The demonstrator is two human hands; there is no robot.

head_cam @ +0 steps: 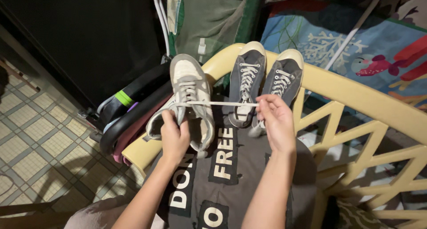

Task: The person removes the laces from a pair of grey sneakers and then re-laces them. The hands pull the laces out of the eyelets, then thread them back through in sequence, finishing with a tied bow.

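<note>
Left hand [174, 137] grips the beige sneaker [190, 100] on the yellow chair [356, 100]; right hand [275, 120] pinches its white lace [222, 103] pulled taut. Upper eyelets unlaced imo, lower ones threaded. Grey pair [264, 80] sits just right of it, fully laced.

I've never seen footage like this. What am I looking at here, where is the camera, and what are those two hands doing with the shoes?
There is no machine here: a person wears a camera on the head, so the one picture looks down at their own arms. The left hand grips a pale sneaker by its back. The right hand pinches a white lace stretched taut from that sneaker. Two dark sneakers lie beside it, toes away. All three rest on a yellow plastic chair covered with a dark printed cloth. Tiled floor shows at left.
</note>
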